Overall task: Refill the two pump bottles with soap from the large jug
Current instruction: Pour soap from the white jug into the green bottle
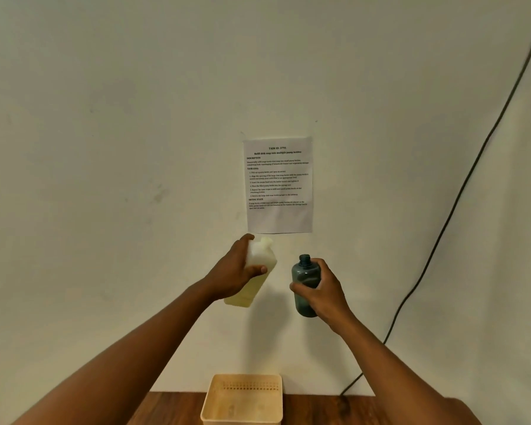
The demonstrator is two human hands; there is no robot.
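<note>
Both hands raised mid-frame: left hand (233,276) fingers grasp the tilted jug (253,279), right hand (322,291) fingers grasp the uncapped pump bottle (305,274). Beige basket (242,400) sits on the surface (319,407), bottom centre.

I see off-white wall (135,118) filling most of view, faint scuffs and smudges left of centre. Printed sheet (279,185) stuck flat on wall, text too small for me to read in full. Black cable (460,194) runs down wall at right. Brown wooden tabletop (172,407) along bottom edge, meeting wall. Lighting soft, even.
</note>
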